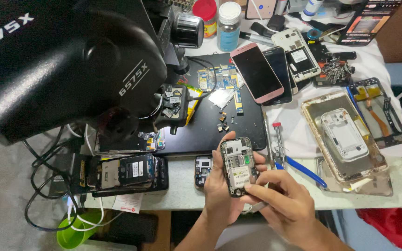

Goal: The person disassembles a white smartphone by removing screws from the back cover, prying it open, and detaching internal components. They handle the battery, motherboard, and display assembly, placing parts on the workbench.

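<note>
The opened small phone (pixel 238 166), back cover off, sits upright in the left hand (pixel 219 190), whose fingers wrap its sides just past the counter's (pixel 182 193) front edge. The right hand (pixel 282 204) has its fingers pressed together, pinching a slim tool (pixel 258 206) against the phone's lower corner. Beyond the fingertips lie blue-handled tweezers (pixel 303 169) and a black mat (pixel 215 125); to their left, a stack of dismantled phones (pixel 126 173). A large black microscope head (pixel 66 69) crowds the upper left, leaving open room only below, off the counter.
</note>
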